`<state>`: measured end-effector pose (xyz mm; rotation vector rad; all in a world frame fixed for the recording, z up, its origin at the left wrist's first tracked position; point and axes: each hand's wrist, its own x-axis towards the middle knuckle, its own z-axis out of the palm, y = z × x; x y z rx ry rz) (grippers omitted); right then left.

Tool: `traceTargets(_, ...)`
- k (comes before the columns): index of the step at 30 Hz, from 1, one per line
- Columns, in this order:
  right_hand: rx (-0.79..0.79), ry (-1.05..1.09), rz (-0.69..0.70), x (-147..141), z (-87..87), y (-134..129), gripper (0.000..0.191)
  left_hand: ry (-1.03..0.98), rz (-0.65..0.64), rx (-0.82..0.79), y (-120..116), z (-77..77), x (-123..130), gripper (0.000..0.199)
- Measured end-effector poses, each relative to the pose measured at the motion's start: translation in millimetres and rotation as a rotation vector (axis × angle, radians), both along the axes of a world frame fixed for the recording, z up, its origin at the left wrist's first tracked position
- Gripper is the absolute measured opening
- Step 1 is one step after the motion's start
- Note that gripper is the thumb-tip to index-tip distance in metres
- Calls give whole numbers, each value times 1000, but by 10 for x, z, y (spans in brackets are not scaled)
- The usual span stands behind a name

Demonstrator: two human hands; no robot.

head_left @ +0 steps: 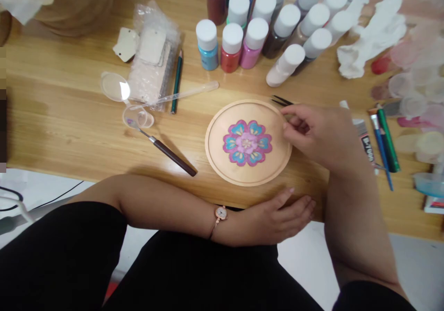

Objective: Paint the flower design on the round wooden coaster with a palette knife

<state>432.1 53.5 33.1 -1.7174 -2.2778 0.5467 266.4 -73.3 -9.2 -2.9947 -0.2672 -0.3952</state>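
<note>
Your right hand (312, 133) bends to the right rim of a round tan board (248, 176), flat on the wooden tabletop (62, 131) and decorated with a pink, purple and blue flower (247, 143). Its fingertips bunch together, but whether that grip pinches anything cannot be told; two dark prongs (284, 100) show just behind it. Your left hand (277, 216), below a wristwatch (221, 213), lies at the near edge, its grip loosely spread. Capped paint bottles (231, 47) stand beyond the board, a dark-handled tool (175, 157) left of it.
</note>
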Motion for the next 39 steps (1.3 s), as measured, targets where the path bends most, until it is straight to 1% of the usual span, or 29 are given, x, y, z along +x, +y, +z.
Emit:
traceTargets(6,20,-26,-4,-2,4,-1,31,31,-11,5,-2,1,-3,49)
traceTargets(15,49,-28,-16,-3,29,-38,31,-8,10,-5,-6,0,-2,48)
traceTargets(20,56,-41,-20,-6,33,-43,30,46,-17,2,-10,3,-5,49)
traceTargets(23,62,-51,-20,-3,21,-37,32,42,-17,4,-6,7,-11,49)
traceTargets(30,46,-74,-13,16,-19,-15,32,-4,5,0,-4,-3,-7,48)
traceTargets(35,6,-73,-3,-8,-16,-8,33,-19,16,0,-13,-13,-3,47)
traceTargets(39,7,-65,12,-12,-11,4,33,-14,10,-6,-9,-12,-4,47)
